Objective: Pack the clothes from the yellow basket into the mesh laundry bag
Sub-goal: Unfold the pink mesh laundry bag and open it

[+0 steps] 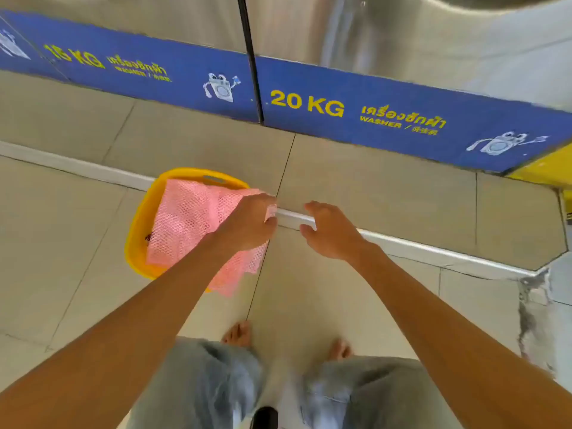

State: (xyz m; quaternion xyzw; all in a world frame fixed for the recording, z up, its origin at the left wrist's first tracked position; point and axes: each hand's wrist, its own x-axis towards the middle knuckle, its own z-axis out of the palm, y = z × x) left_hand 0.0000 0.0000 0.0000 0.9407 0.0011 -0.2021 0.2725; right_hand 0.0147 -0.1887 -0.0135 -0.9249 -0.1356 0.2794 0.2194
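A yellow basket [139, 224] stands on the tiled floor, left of centre. A pink mesh laundry bag [188, 218] hangs over it and hides most of its inside; only a small dark bit of cloth [148, 236] shows at the bag's left edge. My left hand [250, 224] is shut on the bag's upper right corner and holds it up above the basket. My right hand [328, 233] hovers a little to the right of the left one, fingers apart and curled, holding nothing.
Steel washers with a blue base strip [356, 109] marked 15 KG and 20 KG stand ahead on a raised tile step with a white edge [402, 243]. My bare feet [238, 332] are below. A yellow panel [544, 168] is at far right.
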